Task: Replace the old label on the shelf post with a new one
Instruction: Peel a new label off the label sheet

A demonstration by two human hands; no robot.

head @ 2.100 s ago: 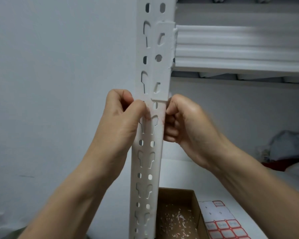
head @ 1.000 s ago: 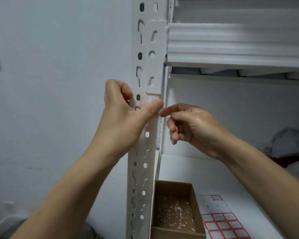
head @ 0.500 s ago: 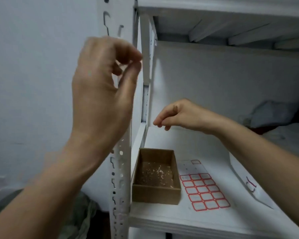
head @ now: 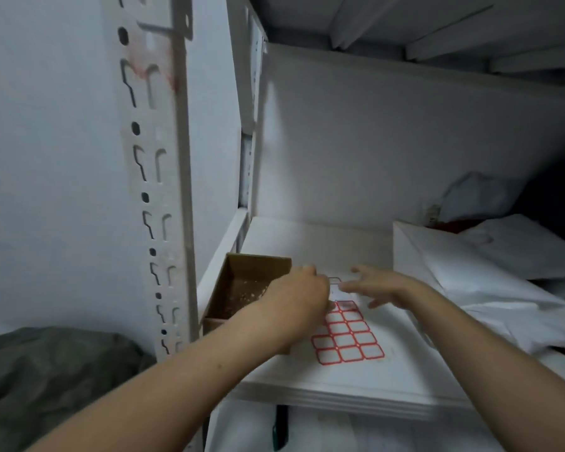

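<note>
Post (head: 154, 177) w/ reddish residue (head: 152, 62) up top; label sheet (head: 346, 344) red-bordered blanks

left hand (head: 299, 293) fingers: blurred, hidden | label sheet (head: 348, 345) top: covered | shelf post (head: 154, 177): cropped

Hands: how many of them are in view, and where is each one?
2. The left hand is over the label sheet's upper left part, beside the cardboard box. The right hand is over its upper right part, fingers spread. Neither is hidden.
</note>
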